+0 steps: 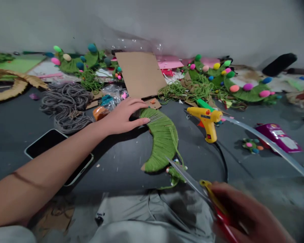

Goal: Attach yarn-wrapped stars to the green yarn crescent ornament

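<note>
A cardboard crescent wrapped in green yarn (pixel 164 135) lies on the dark table in front of me. My left hand (pixel 128 116) grips its upper end, thumb on the wrapped face and fingers over the far edge. In my right hand (pixel 250 212), slightly blurred, is a pair of scissors (pixel 187 177) with red and yellow handles. Their blades look closed, and the tip points at the crescent's lower right edge; I cannot tell whether it touches. A loose yarn strand runs down the crescent's right side. Beside the blades sits a small green yarn piece with pompoms (pixel 176 173).
A yellow glue gun (pixel 205 121) stands to the right, a long clear glue stick (pixel 268 143) behind it and its black cord trailing forward. Grey yarn (pixel 66 104) and a phone (pixel 50 141) lie left. Cardboard (pixel 142 74) and pompom-covered green crescents (pixel 245 87) line the wall.
</note>
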{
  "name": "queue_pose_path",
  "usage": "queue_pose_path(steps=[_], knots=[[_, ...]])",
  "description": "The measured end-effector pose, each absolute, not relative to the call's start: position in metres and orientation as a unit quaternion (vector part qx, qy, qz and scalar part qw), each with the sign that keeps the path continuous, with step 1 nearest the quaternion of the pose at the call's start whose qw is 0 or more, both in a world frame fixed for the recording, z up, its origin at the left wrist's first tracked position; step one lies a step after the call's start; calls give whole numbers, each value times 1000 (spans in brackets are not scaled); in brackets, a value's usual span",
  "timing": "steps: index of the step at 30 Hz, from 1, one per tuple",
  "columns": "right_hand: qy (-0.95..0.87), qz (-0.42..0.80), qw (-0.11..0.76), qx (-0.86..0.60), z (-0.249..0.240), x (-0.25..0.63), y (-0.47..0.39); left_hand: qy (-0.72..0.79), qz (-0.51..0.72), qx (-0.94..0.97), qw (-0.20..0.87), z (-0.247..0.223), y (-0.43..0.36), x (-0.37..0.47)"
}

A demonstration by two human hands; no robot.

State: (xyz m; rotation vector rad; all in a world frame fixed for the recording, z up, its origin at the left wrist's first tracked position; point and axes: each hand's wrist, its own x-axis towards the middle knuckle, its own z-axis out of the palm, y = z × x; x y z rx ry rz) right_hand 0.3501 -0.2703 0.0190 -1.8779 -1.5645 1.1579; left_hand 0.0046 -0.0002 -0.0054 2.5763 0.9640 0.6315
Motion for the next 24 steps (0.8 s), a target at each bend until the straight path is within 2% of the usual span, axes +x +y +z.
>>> queue_pose_path(steps=[2, 3, 5, 6, 8, 10, 14, 19, 24], knots=[[-566, 500, 222, -616, 43, 304, -238, 329, 233, 902, 152, -6, 0, 5], [-566, 504, 254, -601, 55, 283, -216, 325, 240, 903, 147, -7, 0, 5], [-621, 424, 340, -565, 76, 250, -162, 318, 238, 906, 150, -7, -1, 6], [-663, 376, 342, -549, 84, 237, -131, 315, 236, 907, 150, -8, -1, 6], [-714, 258, 317, -568, 94, 218, -66, 310, 236, 910, 145, -8, -2, 6], [-731, 152, 256, -614, 94, 204, -5, 309, 242, 910, 132, -9, -2, 5], [-750, 94, 212, -619, 74, 185, 78, 311, 242, 910, 129, -10, -2, 3], [-767, 78, 180, -610, 51, 175, 108, 317, 232, 910, 132, -8, -5, 4], [-783, 63, 198, -586, 65, 183, 64, 303, 239, 914, 122, -4, -6, 4]])
